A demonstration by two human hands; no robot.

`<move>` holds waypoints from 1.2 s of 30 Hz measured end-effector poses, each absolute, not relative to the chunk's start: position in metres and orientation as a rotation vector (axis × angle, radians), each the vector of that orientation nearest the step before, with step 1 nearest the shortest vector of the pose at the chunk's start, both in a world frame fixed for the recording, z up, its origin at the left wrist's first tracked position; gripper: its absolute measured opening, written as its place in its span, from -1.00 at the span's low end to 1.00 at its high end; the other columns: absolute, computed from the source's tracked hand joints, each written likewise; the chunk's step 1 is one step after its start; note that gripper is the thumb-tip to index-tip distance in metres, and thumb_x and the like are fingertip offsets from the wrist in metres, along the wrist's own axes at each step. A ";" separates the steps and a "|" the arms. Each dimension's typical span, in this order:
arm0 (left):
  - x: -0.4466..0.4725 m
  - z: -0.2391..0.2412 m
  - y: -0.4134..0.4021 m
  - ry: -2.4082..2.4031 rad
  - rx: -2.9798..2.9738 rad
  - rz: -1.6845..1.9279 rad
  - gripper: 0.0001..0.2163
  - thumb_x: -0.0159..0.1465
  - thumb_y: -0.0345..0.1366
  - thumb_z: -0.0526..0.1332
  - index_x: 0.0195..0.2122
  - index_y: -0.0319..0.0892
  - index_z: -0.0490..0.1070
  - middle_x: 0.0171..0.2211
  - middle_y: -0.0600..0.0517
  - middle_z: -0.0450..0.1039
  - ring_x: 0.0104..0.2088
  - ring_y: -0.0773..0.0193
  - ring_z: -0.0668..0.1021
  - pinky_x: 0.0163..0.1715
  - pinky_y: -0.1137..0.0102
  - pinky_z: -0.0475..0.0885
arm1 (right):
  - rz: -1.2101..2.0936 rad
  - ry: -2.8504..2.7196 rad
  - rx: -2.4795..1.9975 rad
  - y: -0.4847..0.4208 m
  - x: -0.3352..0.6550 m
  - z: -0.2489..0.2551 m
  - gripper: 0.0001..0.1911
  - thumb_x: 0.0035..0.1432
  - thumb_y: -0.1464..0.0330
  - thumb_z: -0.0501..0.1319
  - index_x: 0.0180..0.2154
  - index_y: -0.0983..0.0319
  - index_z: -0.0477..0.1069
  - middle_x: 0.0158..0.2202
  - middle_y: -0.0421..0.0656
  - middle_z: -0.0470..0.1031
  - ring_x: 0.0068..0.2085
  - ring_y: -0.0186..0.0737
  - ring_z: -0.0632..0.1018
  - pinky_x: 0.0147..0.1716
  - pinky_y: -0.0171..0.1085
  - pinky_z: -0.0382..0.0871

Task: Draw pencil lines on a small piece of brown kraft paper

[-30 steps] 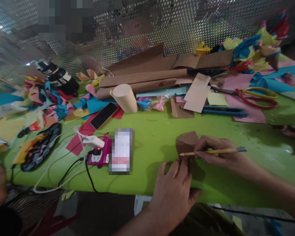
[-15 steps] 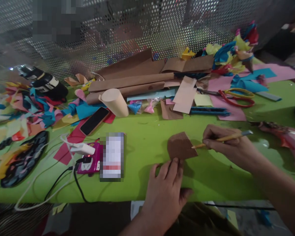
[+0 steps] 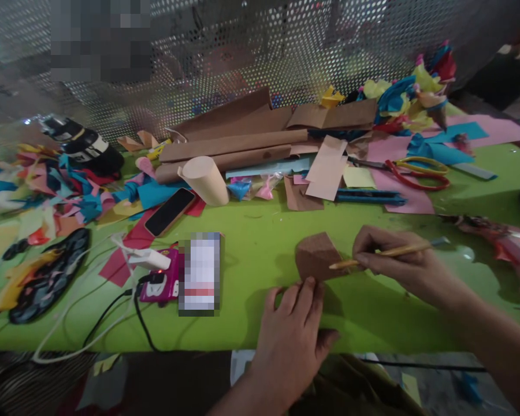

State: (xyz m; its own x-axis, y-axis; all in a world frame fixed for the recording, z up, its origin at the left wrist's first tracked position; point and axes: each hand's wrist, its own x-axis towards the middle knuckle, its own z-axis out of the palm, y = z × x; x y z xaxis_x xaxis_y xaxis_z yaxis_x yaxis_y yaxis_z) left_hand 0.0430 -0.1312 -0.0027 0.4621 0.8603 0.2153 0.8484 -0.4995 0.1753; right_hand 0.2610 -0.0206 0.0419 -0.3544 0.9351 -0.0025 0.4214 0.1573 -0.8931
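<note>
A small piece of brown paper (image 3: 318, 254) with a curved left side lies on the green table (image 3: 251, 254). My left hand (image 3: 290, 329) rests flat at its lower edge, the fingertips pressing on the paper and the fingers stretched out. Pinched in my right hand (image 3: 385, 254) is a yellow pencil (image 3: 403, 248). Its sharpened tip points left, over the right part of the paper; whether it touches cannot be told.
Behind lie brown paper sheets (image 3: 234, 141), a cream paper roll (image 3: 205, 180), scissors (image 3: 418, 173) and a blue cutter (image 3: 370, 196). To the left are a dark phone (image 3: 170, 211), a purple power strip (image 3: 162, 283) with cables, a lit phone (image 3: 200, 274) and colourful scraps (image 3: 82, 196).
My right hand has moved slightly left, bringing the pencil tip from the paper's right edge inward over it. My left hand stays in place on the paper.
</note>
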 end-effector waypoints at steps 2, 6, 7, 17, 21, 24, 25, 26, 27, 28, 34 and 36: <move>0.041 -0.002 -0.133 1.532 2.646 0.440 -0.50 0.45 -0.01 0.10 0.26 -0.25 0.36 0.26 -0.05 0.47 0.14 0.12 0.48 0.14 0.15 0.33 | 1.161 -1.925 -1.303 -0.021 0.258 0.041 -0.72 0.16 0.19 0.24 -0.53 0.15 0.37 -0.61 -0.26 0.32 -0.56 -0.30 0.27 -0.59 -0.30 0.05; 0.035 -0.002 -0.140 1.526 2.633 0.418 -0.53 0.46 -0.04 0.09 0.26 -0.24 0.37 0.29 -0.04 0.43 0.25 0.12 0.41 0.24 0.12 0.28 | 1.110 -1.983 -1.315 -0.020 0.260 0.033 -0.70 0.19 0.18 0.23 -0.53 0.15 0.35 -0.60 -0.26 0.31 -0.55 -0.29 0.28 -0.57 -0.30 0.06; 0.034 -0.003 -0.142 1.527 2.629 0.404 -0.53 0.46 -0.04 0.09 0.25 -0.24 0.38 0.29 -0.04 0.43 0.26 0.12 0.41 0.25 0.11 0.28 | 1.098 -1.989 -1.310 -0.020 0.262 0.031 -0.70 0.21 0.17 0.23 -0.52 0.14 0.35 -0.60 -0.26 0.31 -0.55 -0.28 0.28 -0.57 -0.29 0.06; 0.033 -0.007 -0.143 1.522 2.636 0.347 -0.49 0.46 -0.02 0.06 0.28 -0.26 0.35 0.29 -0.08 0.43 0.26 0.09 0.41 0.27 0.11 0.30 | 1.249 -2.032 -1.180 -0.027 0.252 0.030 -0.68 0.23 0.08 0.27 -0.44 0.15 0.46 -0.53 -0.22 0.43 -0.51 -0.26 0.38 -0.54 -0.29 0.18; 0.033 -0.007 -0.144 1.528 2.639 0.365 -0.48 0.46 0.00 0.06 0.28 -0.26 0.34 0.29 -0.06 0.42 0.25 0.10 0.40 0.24 0.14 0.32 | 1.294 -2.094 -1.134 -0.029 0.244 0.029 -0.69 0.25 0.10 0.25 -0.43 0.16 0.47 -0.52 -0.22 0.43 -0.51 -0.27 0.39 -0.53 -0.30 0.21; 0.033 -0.007 -0.144 1.526 2.633 0.362 -0.48 0.45 0.01 0.08 0.27 -0.26 0.35 0.28 -0.07 0.43 0.25 0.10 0.40 0.24 0.17 0.32 | 1.294 -2.128 -1.137 -0.030 0.243 0.027 -0.70 0.26 0.13 0.21 -0.42 0.17 0.47 -0.52 -0.21 0.45 -0.51 -0.27 0.40 -0.52 -0.30 0.23; 0.033 -0.006 -0.144 1.525 2.631 0.351 -0.48 0.44 0.00 0.09 0.28 -0.26 0.35 0.28 -0.07 0.43 0.25 0.10 0.40 0.25 0.17 0.32 | 1.288 -2.137 -1.141 -0.030 0.243 0.027 -0.70 0.25 0.14 0.21 -0.43 0.17 0.46 -0.53 -0.22 0.44 -0.51 -0.27 0.40 -0.52 -0.30 0.22; 0.033 -0.006 -0.144 1.525 2.629 0.342 -0.48 0.44 0.00 0.10 0.28 -0.26 0.35 0.28 -0.08 0.43 0.25 0.09 0.40 0.26 0.17 0.32 | 1.273 -2.143 -1.149 -0.030 0.244 0.027 -0.71 0.25 0.15 0.21 -0.44 0.17 0.45 -0.54 -0.22 0.43 -0.52 -0.28 0.39 -0.53 -0.30 0.21; 0.033 -0.006 -0.144 1.525 2.628 0.338 -0.48 0.44 -0.01 0.10 0.28 -0.26 0.35 0.28 -0.09 0.43 0.25 0.09 0.40 0.26 0.17 0.32 | 1.254 -2.147 -1.160 -0.030 0.245 0.027 -0.73 0.24 0.16 0.21 -0.44 0.16 0.44 -0.55 -0.23 0.42 -0.52 -0.28 0.38 -0.53 -0.30 0.20; 0.033 -0.007 -0.144 1.525 2.627 0.340 -0.48 0.44 -0.01 0.10 0.28 -0.25 0.35 0.28 -0.09 0.43 0.25 0.09 0.41 0.26 0.17 0.32 | 1.226 -2.144 -1.172 -0.030 0.246 0.027 -0.74 0.24 0.18 0.21 -0.45 0.16 0.43 -0.56 -0.23 0.41 -0.53 -0.28 0.37 -0.54 -0.30 0.18; 0.031 -0.008 -0.144 1.530 2.634 0.344 -0.50 0.45 -0.02 0.10 0.28 -0.23 0.36 0.26 -0.10 0.45 0.24 0.09 0.43 0.25 0.18 0.32 | 1.091 -2.097 -1.269 -0.024 0.255 0.034 -0.74 0.22 0.21 0.19 -0.50 0.14 0.35 -0.60 -0.26 0.34 -0.56 -0.28 0.32 -0.57 -0.30 0.08; 0.031 -0.010 -0.144 1.535 2.634 0.333 -0.49 0.44 -0.02 0.11 0.29 -0.22 0.35 0.26 -0.11 0.45 0.24 0.08 0.43 0.24 0.17 0.32 | 1.082 -2.081 -1.307 -0.022 0.259 0.037 -0.74 0.21 0.23 0.18 -0.52 0.14 0.32 -0.61 -0.26 0.31 -0.57 -0.29 0.30 -0.58 -0.30 0.06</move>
